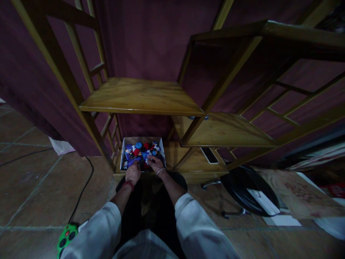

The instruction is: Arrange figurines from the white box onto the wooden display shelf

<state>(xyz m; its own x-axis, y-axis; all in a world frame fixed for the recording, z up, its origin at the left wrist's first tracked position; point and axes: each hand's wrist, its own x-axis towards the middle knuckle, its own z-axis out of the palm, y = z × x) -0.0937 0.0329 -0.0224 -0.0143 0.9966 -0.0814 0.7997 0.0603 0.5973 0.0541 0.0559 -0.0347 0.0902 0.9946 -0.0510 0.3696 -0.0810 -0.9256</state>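
Observation:
A white cardboard box (122, 155) stands on a low wooden shelf (172, 154), filled with small blue, red and purple round plastic pieces (138, 153), perhaps caps or discs. My left hand (133, 172) rests at the box's near edge with its fingers down among the pieces. My right hand (155, 164) reaches in beside it, fingertips on the pile. Neither hand clearly shows a held piece. A red beaded bracelet (128, 185) circles my left wrist, and a thin silver bangle (160, 172) circles my right.
A wooden shelf unit (140, 97) surrounds the box, with a higher shelf above it. A black phone (209, 155) lies to the right. A black round seat (249, 190) stands lower right, a green object (67, 237) lies lower left, and a black cable (82, 190) crosses the tile floor.

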